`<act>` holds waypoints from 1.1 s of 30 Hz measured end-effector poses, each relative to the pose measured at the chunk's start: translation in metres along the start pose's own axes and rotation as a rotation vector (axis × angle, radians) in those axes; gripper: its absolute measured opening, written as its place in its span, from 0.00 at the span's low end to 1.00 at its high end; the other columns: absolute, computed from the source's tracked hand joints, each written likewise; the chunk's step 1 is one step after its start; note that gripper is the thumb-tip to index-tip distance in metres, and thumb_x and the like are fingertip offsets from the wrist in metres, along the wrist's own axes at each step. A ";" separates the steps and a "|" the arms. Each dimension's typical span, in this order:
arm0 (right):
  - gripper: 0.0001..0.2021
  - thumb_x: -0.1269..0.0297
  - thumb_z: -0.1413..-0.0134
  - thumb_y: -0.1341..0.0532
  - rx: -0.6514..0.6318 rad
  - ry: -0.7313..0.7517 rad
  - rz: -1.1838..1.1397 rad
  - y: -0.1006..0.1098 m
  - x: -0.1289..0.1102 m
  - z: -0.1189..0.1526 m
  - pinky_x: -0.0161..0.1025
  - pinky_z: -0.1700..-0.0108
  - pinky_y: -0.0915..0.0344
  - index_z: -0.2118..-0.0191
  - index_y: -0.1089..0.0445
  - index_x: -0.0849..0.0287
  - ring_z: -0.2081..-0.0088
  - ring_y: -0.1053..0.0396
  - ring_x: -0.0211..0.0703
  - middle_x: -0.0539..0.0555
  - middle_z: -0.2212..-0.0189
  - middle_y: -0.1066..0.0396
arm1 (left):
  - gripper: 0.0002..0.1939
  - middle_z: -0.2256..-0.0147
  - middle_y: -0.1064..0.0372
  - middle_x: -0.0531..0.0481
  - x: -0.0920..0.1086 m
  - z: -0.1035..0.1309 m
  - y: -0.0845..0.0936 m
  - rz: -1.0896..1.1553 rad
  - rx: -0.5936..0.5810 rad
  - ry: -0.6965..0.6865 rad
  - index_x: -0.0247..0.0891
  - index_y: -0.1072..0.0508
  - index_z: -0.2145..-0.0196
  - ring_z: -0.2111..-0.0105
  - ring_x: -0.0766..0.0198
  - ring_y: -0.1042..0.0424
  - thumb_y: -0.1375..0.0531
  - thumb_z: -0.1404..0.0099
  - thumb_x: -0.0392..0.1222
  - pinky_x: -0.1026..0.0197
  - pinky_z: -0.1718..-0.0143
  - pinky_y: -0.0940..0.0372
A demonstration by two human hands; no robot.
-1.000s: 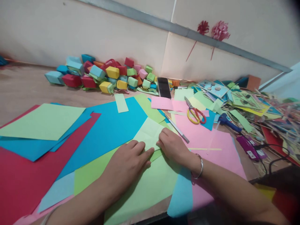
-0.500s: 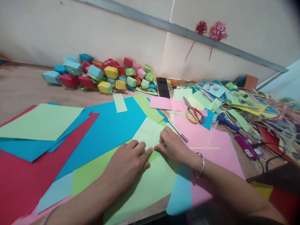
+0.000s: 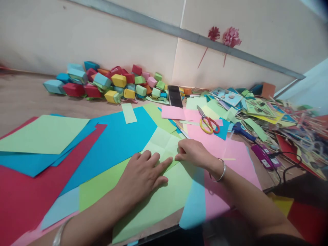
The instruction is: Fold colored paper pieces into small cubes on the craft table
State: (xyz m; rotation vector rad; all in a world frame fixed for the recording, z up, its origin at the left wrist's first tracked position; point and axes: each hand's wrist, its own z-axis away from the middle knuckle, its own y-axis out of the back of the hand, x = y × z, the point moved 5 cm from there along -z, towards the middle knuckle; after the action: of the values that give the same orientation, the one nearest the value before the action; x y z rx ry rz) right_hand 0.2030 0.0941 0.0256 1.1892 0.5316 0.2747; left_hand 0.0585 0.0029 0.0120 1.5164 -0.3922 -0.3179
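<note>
A creased, pale green sheet of paper lies between my hands, with crossing fold lines showing on it. My left hand rests over its near left edge, palm down, fingers stretched out and thumb apart. At the sheet's near right edge, my right hand is closed with thumb and fingers pinched together on the paper; the fingertips partly hide the grip. Beneath are a larger light green sheet and a bright green sheet. Just beyond my right hand lies a pencil, partly covered by it.
Red-and-yellow-handled scissors lie on pink paper. A phone stands near the wall beside a pile of small paper boxes. Rightward are a blue glue gun, a purple power strip with cables and heaped crafts. Coloured sheets spread left.
The creased sheet lies flatter and shows more of its fold lines. My left thumb has spread from the index finger. My right hand covers more of the pencil, and the view has shifted slightly.
</note>
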 end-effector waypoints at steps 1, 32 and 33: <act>0.17 0.59 0.45 0.32 0.001 -0.001 -0.003 0.000 0.000 0.000 0.34 0.72 0.55 0.76 0.39 0.59 0.73 0.43 0.35 0.47 0.74 0.35 | 0.26 0.61 0.28 0.46 0.001 -0.001 0.000 -0.006 -0.004 0.006 0.54 0.33 0.38 0.60 0.50 0.33 0.40 0.32 0.56 0.53 0.65 0.46; 0.11 0.79 0.41 0.42 0.330 0.342 0.090 0.015 0.002 -0.007 0.36 0.61 0.38 0.54 0.31 0.61 0.59 0.34 0.43 0.58 0.58 0.32 | 0.12 0.55 0.26 0.40 -0.018 0.002 0.005 0.054 -0.030 0.074 0.38 0.22 0.59 0.56 0.48 0.26 0.46 0.29 0.37 0.49 0.58 0.34; 0.17 0.81 0.42 0.43 0.307 0.407 0.176 0.016 0.000 -0.005 0.38 0.60 0.37 0.49 0.32 0.60 0.56 0.34 0.45 0.60 0.53 0.33 | 0.12 0.56 0.26 0.40 -0.019 0.001 0.008 0.051 -0.036 0.078 0.38 0.22 0.61 0.57 0.49 0.25 0.47 0.30 0.36 0.50 0.58 0.34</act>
State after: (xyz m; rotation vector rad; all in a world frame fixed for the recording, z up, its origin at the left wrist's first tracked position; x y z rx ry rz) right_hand 0.2010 0.1035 0.0388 1.4914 0.8466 0.6100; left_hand 0.0407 0.0101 0.0187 1.4767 -0.3608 -0.2242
